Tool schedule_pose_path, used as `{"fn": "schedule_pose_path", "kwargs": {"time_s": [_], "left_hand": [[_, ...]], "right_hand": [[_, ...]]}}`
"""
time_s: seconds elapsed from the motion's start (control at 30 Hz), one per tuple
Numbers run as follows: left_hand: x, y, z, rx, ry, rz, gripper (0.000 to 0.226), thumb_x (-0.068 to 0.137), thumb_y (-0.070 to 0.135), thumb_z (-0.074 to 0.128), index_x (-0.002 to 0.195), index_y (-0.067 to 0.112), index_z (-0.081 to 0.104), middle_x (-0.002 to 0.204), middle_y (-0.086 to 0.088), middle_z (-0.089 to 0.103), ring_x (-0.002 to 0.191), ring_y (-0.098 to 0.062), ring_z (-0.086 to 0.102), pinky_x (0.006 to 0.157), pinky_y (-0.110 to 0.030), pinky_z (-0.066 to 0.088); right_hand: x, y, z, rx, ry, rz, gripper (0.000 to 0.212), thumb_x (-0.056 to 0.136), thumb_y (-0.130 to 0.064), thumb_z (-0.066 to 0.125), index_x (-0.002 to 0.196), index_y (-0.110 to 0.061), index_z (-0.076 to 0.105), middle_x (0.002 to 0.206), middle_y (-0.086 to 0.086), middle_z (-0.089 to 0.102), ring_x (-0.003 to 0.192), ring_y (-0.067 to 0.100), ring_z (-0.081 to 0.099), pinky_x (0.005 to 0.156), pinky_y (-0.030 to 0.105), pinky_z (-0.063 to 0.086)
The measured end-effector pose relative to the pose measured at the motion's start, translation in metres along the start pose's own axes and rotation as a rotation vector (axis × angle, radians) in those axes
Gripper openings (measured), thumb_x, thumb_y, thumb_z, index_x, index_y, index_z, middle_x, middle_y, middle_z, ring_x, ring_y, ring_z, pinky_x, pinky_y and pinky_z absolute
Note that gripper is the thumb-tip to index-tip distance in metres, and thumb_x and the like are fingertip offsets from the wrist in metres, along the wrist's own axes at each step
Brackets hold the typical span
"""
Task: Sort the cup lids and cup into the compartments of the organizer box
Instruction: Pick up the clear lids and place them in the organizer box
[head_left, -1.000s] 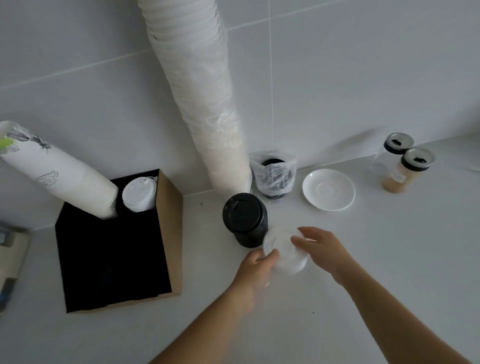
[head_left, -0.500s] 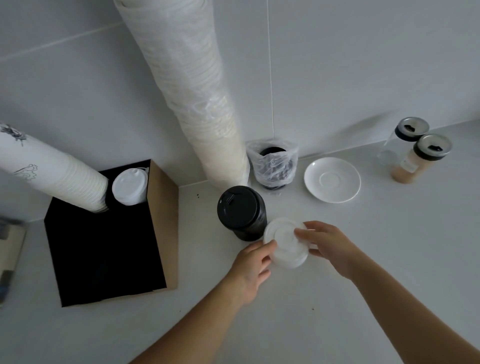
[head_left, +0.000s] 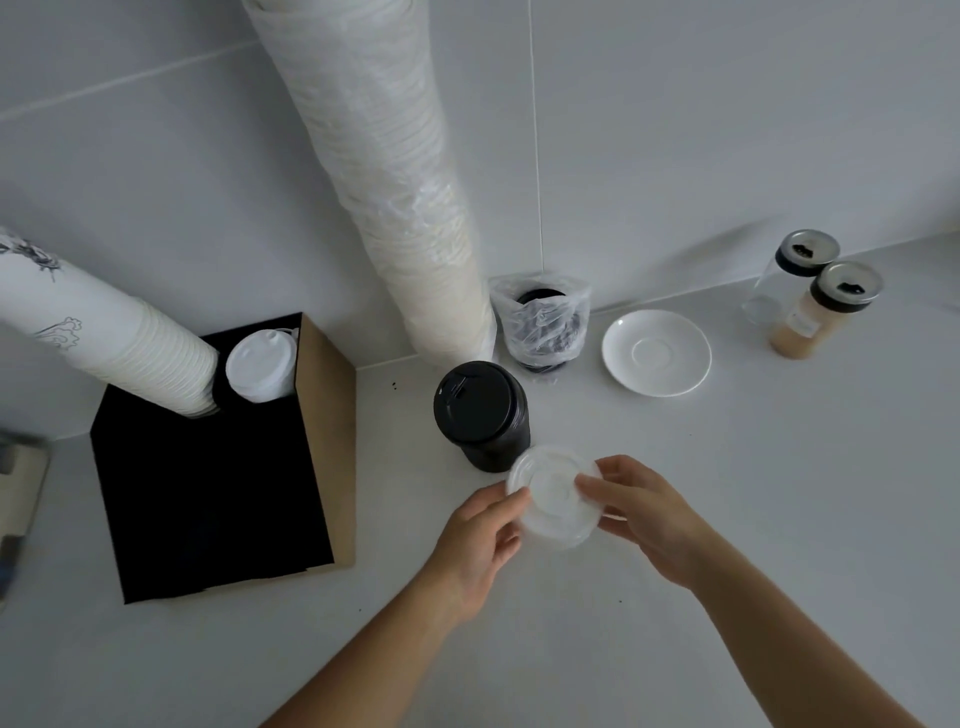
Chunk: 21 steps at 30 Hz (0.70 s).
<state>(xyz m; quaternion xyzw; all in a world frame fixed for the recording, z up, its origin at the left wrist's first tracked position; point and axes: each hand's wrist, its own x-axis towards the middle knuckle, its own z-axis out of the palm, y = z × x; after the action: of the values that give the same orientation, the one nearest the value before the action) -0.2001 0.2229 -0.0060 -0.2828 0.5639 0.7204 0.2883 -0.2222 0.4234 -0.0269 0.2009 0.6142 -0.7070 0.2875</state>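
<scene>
A translucent white lid stack (head_left: 551, 493) is held between both hands just in front of a stack of black lids (head_left: 480, 410). My left hand (head_left: 480, 540) grips its left edge, and my right hand (head_left: 647, 514) pinches its right side with the thumb on top. The organizer box (head_left: 327, 452), brown outside and black inside, stands at the left. Its far compartments hold a tall stack of printed white cups (head_left: 104, 332) and a stack of white lids (head_left: 261, 364). The near compartments look dark.
A very tall plastic-wrapped stack of cups (head_left: 395, 197) leans against the tiled wall behind the black lids. Beside it stands a bagged stack of black lids (head_left: 543, 325), then a white saucer (head_left: 656, 352) and two shaker jars (head_left: 815, 296) at the right.
Both hands have drawn the translucent lid stack slightly toward me, away from the black lid stack. My right thumb now lies further onto the top lid.
</scene>
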Motion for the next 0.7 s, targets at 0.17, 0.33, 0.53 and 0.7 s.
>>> {"fn": "schedule_pose_path", "kwargs": {"time_s": [0.17, 0.33, 0.53, 0.7], "left_hand": [[-0.024, -0.005, -0.02, 0.05, 0.0, 0.046, 0.033, 0.089, 0.031, 0.062, 0.12, 0.021, 0.061, 0.121, -0.003, 0.067, 0.117, -0.018, 0.06, 0.109, -0.037, 0.041], [-0.056, -0.012, -0.047, 0.054, 0.046, 0.108, 0.037, 0.087, 0.035, 0.063, 0.121, 0.024, 0.059, 0.121, -0.002, 0.067, 0.116, -0.018, 0.06, 0.109, -0.041, 0.04], [-0.092, -0.015, -0.071, 0.055, 0.065, 0.202, 0.03, 0.086, 0.04, 0.062, 0.115, 0.034, 0.058, 0.125, 0.002, 0.063, 0.119, -0.017, 0.056, 0.109, -0.04, 0.039], [-0.122, -0.02, -0.095, -0.026, 0.053, 0.27, 0.061, 0.07, 0.05, 0.065, 0.126, 0.028, 0.057, 0.125, 0.002, 0.066, 0.119, -0.017, 0.059, 0.109, -0.04, 0.04]], "right_hand": [[-0.019, 0.001, 0.023, -0.005, -0.046, -0.006, 0.039, 0.083, -0.026, 0.076, 0.112, -0.007, 0.06, 0.113, 0.017, 0.071, 0.105, 0.033, 0.069, 0.102, 0.046, 0.051], [-0.039, -0.001, 0.055, -0.057, -0.096, 0.001, 0.037, 0.082, -0.026, 0.077, 0.111, -0.01, 0.062, 0.112, 0.015, 0.072, 0.106, 0.031, 0.069, 0.103, 0.045, 0.05], [-0.063, -0.007, 0.09, -0.092, -0.112, -0.032, 0.033, 0.083, -0.021, 0.075, 0.112, -0.011, 0.062, 0.114, 0.014, 0.07, 0.107, 0.031, 0.067, 0.105, 0.046, 0.048], [-0.083, -0.015, 0.119, -0.104, -0.116, -0.069, 0.029, 0.085, -0.014, 0.071, 0.112, -0.007, 0.062, 0.113, 0.014, 0.07, 0.102, 0.029, 0.07, 0.092, 0.036, 0.053]]}}
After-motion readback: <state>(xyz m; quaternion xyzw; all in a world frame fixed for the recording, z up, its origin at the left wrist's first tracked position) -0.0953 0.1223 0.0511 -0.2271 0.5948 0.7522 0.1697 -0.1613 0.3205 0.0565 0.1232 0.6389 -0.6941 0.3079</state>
